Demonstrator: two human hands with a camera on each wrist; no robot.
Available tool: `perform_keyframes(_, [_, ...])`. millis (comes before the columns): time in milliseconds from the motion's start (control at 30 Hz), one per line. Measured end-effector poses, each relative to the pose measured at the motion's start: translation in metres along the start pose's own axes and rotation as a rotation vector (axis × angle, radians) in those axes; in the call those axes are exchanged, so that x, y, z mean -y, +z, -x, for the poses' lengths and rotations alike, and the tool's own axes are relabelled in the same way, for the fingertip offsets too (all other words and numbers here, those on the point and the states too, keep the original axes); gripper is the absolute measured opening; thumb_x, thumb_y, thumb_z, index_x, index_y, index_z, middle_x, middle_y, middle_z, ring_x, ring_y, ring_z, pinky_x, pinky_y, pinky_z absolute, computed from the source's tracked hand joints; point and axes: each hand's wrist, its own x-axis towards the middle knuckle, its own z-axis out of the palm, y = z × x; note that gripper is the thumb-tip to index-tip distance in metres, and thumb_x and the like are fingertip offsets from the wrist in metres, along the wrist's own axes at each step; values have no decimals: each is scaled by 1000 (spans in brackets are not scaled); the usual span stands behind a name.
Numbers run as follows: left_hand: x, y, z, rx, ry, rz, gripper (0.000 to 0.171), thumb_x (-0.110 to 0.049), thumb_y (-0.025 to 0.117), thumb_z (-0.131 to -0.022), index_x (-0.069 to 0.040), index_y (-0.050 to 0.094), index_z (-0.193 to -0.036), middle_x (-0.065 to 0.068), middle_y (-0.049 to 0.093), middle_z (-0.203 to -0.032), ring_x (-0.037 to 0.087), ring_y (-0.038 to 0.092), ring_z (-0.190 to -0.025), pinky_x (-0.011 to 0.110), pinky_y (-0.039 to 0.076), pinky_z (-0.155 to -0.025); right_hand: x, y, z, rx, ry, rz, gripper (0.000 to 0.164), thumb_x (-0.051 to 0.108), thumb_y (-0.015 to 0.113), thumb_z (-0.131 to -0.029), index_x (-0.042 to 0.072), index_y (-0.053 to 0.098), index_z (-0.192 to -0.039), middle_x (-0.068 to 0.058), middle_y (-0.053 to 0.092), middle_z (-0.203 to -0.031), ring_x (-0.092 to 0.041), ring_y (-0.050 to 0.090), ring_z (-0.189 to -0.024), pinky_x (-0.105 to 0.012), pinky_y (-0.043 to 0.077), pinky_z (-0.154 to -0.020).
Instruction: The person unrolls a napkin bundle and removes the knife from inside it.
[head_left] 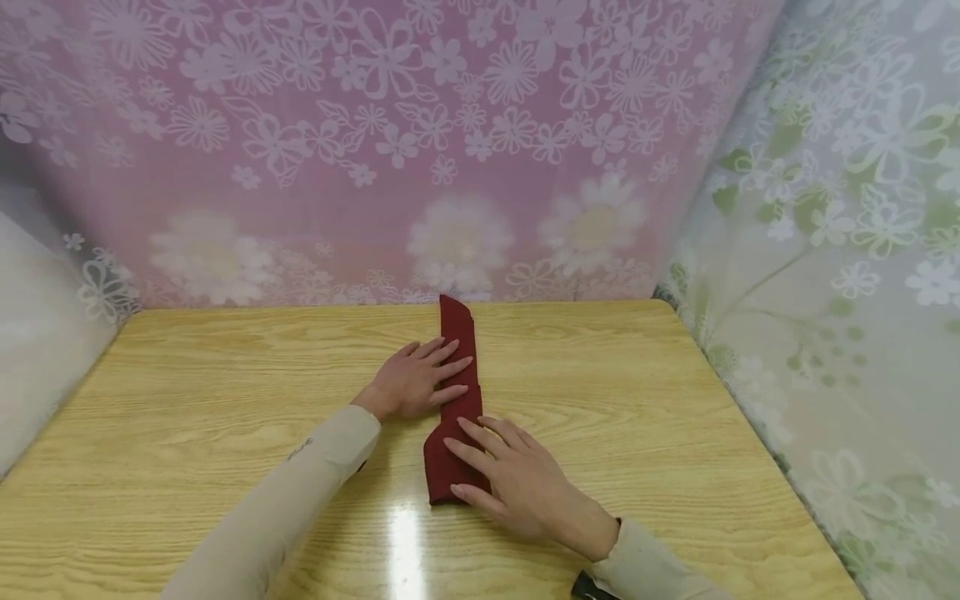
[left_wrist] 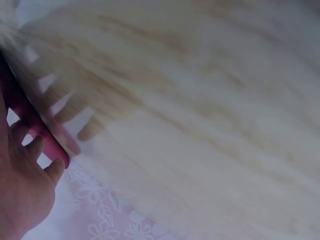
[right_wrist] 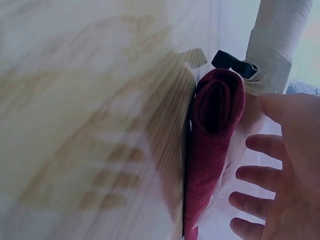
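A dark red cloth (head_left: 457,314) lies on the table as a long folded strip, wider at its near end. My left hand (head_left: 411,382) rests on its middle from the left side, fingers spread and fairly straight. Lower down, my right hand (head_left: 528,483) lays extended fingers across the wide near part. In the right wrist view the near end of the cloth (right_wrist: 210,155) shows rolled layers with a hollow inside, beside the spread right fingers. Only the edge of the cloth (left_wrist: 37,122) shows past the left hand (left_wrist: 25,192) in the left wrist view.
The wood-grain table (head_left: 225,350) reflects a bright light near its front. A pink flowered curtain (head_left: 360,192) hangs right behind its far edge, and a pale flowered curtain (head_left: 810,275) runs along the right side. A dark device (head_left: 592,586) sits at the right sleeve.
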Motion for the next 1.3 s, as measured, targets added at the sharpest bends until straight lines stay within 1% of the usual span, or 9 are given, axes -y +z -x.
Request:
perform_keyframes(167, [1, -1, 1, 8, 15, -10, 60, -60, 22, -99, -34, 23, -152, 0, 17, -158, 21, 13, -144, 47, 18, -113, 3, -1, -2, -29, -5, -11, 56, 57, 37, -98, 26, 47, -143, 1, 38, -149, -22, 32, -135, -42, 31, -108])
perform_keyframes(233, [1, -2, 1, 20, 10, -17, 60, -61, 21, -99, -35, 21, -152, 0, 16, -158, 20, 11, -144, 46, 17, -113, 4, -1, -3, -32, -8, -14, 55, 56, 39, -97, 26, 48, -142, 1, 39, -148, -21, 33, -135, -42, 33, -106])
perform_keyframes(400, [0, -4, 0, 12, 9, -6, 60, -60, 23, -99, -34, 24, -152, 0, 18, -158, 20, 13, -144, 46, 17, -113, 6, -2, -5, -35, -24, -12, 54, 54, 44, -97, 24, 50, -141, 1, 41, -147, -22, 36, -133, -42, 36, -104])
perform_keyframes(633, [0, -3, -2, 29, -8, -34, 60, -61, 21, -98, -35, 22, -152, -1, 16, -158, 19, 12, -144, 45, 17, -113, 7, -1, -6, -17, -44, -9, 53, 54, 47, -95, 23, 53, -139, 0, 43, -146, -23, 39, -131, -41, 37, -104])
perform_keyframes(800, [0, -2, -2, 13, 12, -47, 59, -60, 22, -99, -34, 25, -152, 0, 18, -157, 19, 14, -144, 45, 18, -113, 7, 2, -5, -22, -59, -10, 53, 54, 49, -95, 23, 55, -137, -1, 43, -145, -22, 41, -130, -40, 38, -104])
perform_keyframes(1000, [0, -2, -4, 3, 38, -52, 59, -60, 20, -99, -34, 24, -152, -1, 14, -158, 18, 10, -144, 45, 16, -114, 6, 5, -5, -49, -69, -17, 51, 53, 53, -93, 23, 57, -135, -1, 46, -143, -22, 43, -129, -41, 39, -102])
perform_keyframes(1200, [-2, -4, -9, -5, 84, -100, 59, -55, 21, -101, -26, 27, -152, 0, 17, -158, 19, 13, -144, 44, 15, -114, 7, 4, -5, -50, -74, -1, 50, 51, 55, -93, 23, 58, -134, -1, 47, -142, -22, 44, -128, -39, 38, -103])
perform_keyframes(1300, [-2, -3, -11, 1, 87, -110, 59, -54, 21, -101, -25, 28, -152, -1, 18, -158, 18, 14, -144, 45, 16, -114, 7, 3, -5, -47, -71, 1, 50, 51, 56, -93, 23, 58, -134, -1, 48, -141, -22, 43, -128, -39, 38, -103])
